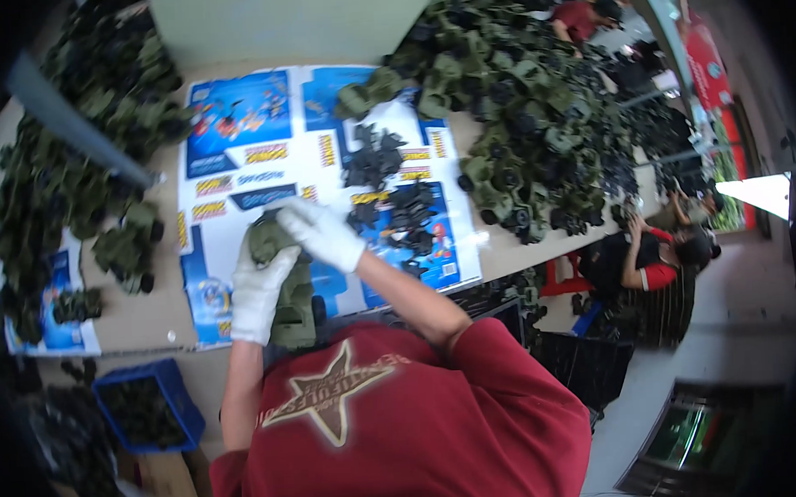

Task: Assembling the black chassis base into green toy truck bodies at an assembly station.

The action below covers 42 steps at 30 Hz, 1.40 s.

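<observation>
Both my hands wear white gloves and meet over an olive-green plastic toy vehicle (pixel 294 317) at the near edge of the table. My left hand (pixel 262 294) is closed around its left side. From the right, my right hand (pixel 324 234) reaches across with its fingers bent onto the rounded far end. A dark round wheel shows on the vehicle's right side. What the fingertips press on is hidden. Beyond my right hand, small black plastic parts (pixel 374 156) lie in a loose pile, with more black pieces (pixel 412 217) nearer to me.
Printed blue-and-white sheets (pixel 253 179) cover the worktop. Heaps of green parts lie left (pixel 83 147) and right (pixel 507 110). A pale box (pixel 291 27) stands at the back. A blue crate (pixel 147 406) sits lower left. Co-workers (pixel 652 260) work at the right.
</observation>
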Tool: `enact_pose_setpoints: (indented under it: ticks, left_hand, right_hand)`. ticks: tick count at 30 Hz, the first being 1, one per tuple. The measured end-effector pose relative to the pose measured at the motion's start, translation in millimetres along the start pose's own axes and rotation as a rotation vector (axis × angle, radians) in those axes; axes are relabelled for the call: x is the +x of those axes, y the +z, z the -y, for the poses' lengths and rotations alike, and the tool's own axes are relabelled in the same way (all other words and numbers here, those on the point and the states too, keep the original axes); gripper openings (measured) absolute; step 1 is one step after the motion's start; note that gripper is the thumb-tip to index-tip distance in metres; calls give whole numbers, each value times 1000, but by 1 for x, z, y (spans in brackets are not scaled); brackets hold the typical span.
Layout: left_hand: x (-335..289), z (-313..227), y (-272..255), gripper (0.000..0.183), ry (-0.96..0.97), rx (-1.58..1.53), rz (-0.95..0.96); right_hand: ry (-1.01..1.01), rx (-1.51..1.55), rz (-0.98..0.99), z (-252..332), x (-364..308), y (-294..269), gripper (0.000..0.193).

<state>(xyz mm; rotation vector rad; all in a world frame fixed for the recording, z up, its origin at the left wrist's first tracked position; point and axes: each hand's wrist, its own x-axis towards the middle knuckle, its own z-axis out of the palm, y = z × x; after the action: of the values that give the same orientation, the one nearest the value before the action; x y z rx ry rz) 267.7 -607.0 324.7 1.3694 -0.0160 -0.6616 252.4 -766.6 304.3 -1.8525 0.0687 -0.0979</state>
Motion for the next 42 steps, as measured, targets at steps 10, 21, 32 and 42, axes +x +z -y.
enact_pose_setpoints:
  ticks: [10,21,32,42]
  left_hand:
    - [6,45,-16,71,302,-45,146]
    - [11,47,-15,41,410,99,-101]
    - [9,54,-50,42,323,32,-386]
    - [20,57,-55,56,-107,139,-298]
  right_hand:
    - [-148,47,-103,-9,-25,18,28]
    - [-294,-121,-225,-7,-29,35,48]
    - [32,56,-30,19,-24,58,59]
    - [578,985,-245,-5,-52,-73,47]
